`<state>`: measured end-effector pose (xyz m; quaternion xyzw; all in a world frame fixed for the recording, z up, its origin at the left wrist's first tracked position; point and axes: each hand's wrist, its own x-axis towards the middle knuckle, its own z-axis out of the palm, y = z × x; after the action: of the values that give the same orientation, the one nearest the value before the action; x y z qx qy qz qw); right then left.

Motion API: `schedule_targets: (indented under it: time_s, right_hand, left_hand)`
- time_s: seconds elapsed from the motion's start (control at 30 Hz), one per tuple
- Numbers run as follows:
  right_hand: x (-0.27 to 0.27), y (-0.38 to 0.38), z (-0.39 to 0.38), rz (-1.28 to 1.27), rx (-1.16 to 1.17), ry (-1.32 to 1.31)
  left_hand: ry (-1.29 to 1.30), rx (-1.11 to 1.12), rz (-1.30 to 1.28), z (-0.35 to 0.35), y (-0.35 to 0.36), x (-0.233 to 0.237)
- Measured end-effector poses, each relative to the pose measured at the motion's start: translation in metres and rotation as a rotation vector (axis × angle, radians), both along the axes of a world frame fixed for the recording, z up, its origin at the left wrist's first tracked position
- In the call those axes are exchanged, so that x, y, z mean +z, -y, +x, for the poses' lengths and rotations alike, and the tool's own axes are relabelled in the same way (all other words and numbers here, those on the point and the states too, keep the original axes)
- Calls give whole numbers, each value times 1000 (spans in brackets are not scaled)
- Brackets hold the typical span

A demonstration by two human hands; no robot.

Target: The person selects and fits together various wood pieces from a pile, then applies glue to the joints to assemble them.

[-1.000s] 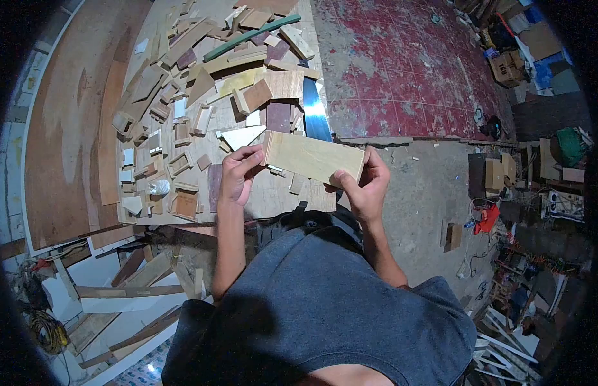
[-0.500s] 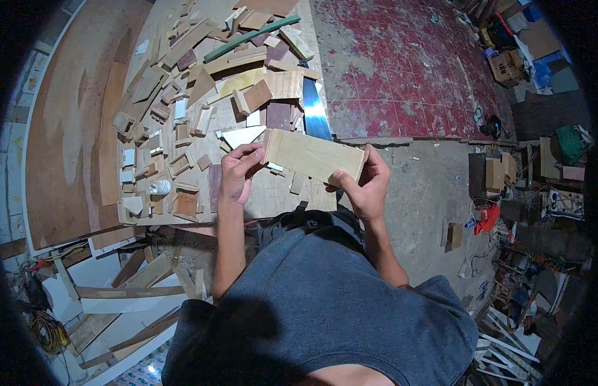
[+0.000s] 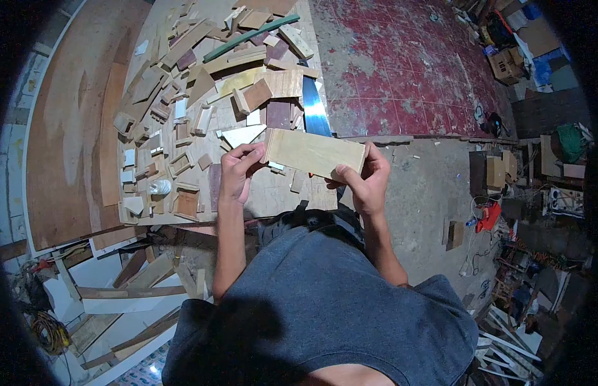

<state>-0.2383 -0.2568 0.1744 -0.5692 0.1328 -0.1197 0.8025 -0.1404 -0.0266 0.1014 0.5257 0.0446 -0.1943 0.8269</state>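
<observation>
A pale rectangular wooden piece point(image 3: 315, 153) is held up between my two hands, over the near right edge of the worktable point(image 3: 260, 196). My left hand point(image 3: 239, 172) pinches its left end, where a narrow strip runs along the edge. On the right end my right hand point(image 3: 365, 180) is closed, thumb on the face and fingers behind. Beyond the piece lie a shiny metal strip point(image 3: 315, 109), a dark reddish block point(image 3: 278, 114) and a white pointed offcut point(image 3: 243, 135).
Many wood offcuts and small frames point(image 3: 181, 164) cover the table, with a long green strip point(image 3: 250, 40) at the back. A large brown board point(image 3: 77, 128) lies at left. Scrap boards point(image 3: 131, 293) are at lower left. Red tiled floor point(image 3: 402, 77) spreads at right.
The wooden piece has tilted slightly, its right end a little higher. My right hand has shifted slightly with it; both hands keep their hold.
</observation>
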Motion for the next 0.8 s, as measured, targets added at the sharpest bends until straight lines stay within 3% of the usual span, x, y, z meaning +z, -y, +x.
schedule_targets:
  time_s: [0.27,0.4,0.67,0.8]
  right_hand:
    - [-19,6,8,65,35,-98]
    - [-23,8,11,217,39,-164]
    - [-35,11,13,371,24,-229]
    - [-51,14,14,485,-3,-308]
  left_hand:
    - [-157,70,56,0,-1,5]
    - [-197,83,50,2,2,5]
    - [-210,-78,0,6,3,12]
    - [-242,-53,65,8,7,13]
